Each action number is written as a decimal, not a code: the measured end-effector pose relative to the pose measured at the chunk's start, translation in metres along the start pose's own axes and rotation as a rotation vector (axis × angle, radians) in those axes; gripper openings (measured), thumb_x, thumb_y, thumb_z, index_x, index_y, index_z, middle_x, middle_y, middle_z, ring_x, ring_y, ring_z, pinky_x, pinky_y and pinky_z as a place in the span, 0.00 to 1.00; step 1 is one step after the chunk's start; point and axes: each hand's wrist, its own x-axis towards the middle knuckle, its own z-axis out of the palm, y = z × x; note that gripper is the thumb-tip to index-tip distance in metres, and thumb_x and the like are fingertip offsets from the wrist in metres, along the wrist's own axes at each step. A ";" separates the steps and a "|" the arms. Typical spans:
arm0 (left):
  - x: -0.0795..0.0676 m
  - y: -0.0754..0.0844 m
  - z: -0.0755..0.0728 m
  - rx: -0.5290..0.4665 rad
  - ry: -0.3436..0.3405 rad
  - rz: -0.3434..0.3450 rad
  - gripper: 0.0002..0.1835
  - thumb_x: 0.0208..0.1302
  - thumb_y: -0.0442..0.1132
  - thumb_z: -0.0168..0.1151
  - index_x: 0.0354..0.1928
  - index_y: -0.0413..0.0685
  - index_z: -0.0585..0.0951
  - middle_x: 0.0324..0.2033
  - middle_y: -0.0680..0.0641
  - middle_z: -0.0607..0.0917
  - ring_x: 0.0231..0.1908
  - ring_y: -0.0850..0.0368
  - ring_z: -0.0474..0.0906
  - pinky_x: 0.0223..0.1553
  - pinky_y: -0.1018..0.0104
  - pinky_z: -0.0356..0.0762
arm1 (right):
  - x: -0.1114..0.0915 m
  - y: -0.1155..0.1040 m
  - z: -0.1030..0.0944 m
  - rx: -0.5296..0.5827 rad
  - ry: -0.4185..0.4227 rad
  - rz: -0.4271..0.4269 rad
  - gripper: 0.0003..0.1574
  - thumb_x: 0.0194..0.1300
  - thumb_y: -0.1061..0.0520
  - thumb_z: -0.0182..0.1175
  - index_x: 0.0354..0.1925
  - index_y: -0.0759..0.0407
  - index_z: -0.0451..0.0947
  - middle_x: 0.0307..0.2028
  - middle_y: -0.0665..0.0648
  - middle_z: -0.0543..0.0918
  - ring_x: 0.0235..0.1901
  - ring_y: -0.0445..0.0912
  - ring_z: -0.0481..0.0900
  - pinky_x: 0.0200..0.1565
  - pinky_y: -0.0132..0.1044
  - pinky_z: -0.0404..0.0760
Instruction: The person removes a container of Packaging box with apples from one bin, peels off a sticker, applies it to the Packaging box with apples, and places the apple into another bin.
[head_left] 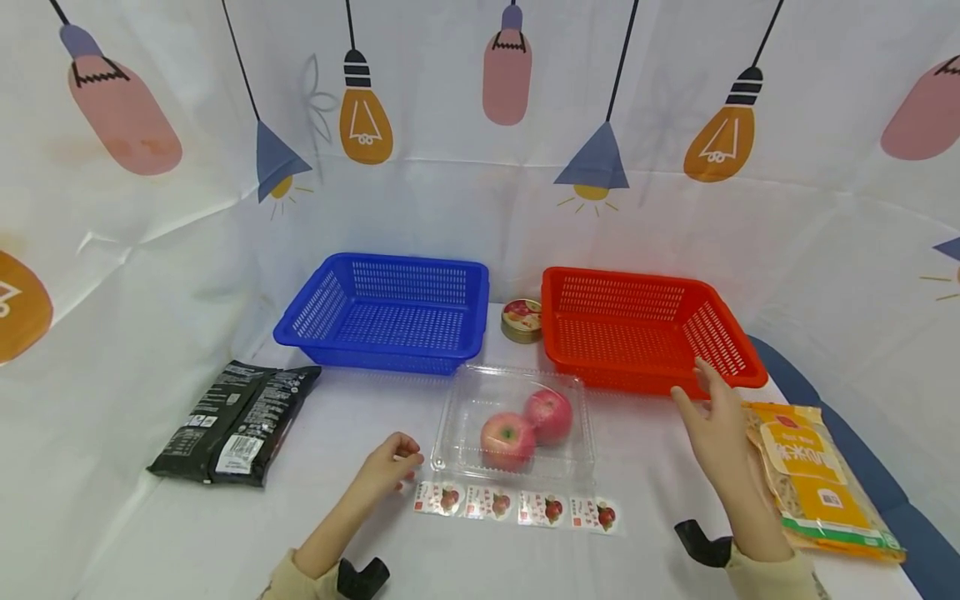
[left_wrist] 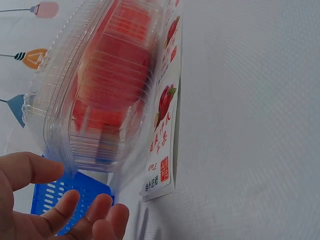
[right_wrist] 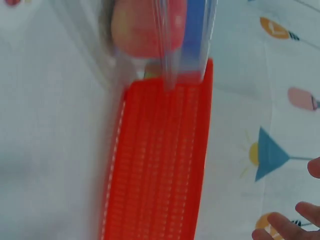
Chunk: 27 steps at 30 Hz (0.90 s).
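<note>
Two red apples (head_left: 508, 442) sit inside a clear plastic clamshell box (head_left: 461, 400) at the middle of the table. My left hand (head_left: 390, 462) is just left of the box, its fingers loosely bent and holding nothing; in the left wrist view a small gap appears between fingertips and box. My right hand (head_left: 708, 417) is raised in front of the red basket (head_left: 630, 379), fingers spread, nothing in it. In front of the box lies a strip of apple stickers (head_left: 491, 502).
A blue basket (head_left: 382, 354) stands at the back left, with a round tin (head_left: 521, 321) between the two baskets. A black packet (head_left: 236, 425) lies at left, a yellow food bag (head_left: 817, 475) at right. A blue chair (head_left: 862, 442) shows beyond the table's right edge.
</note>
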 end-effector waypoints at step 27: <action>-0.016 0.006 0.013 0.561 0.021 0.387 0.19 0.47 0.39 0.69 0.40 0.35 0.80 0.37 0.44 0.80 0.28 0.56 0.75 0.27 0.67 0.73 | -0.070 -0.037 0.065 0.048 -0.075 -0.399 0.26 0.54 0.66 0.63 0.53 0.59 0.74 0.46 0.53 0.80 0.45 0.40 0.71 0.45 0.27 0.68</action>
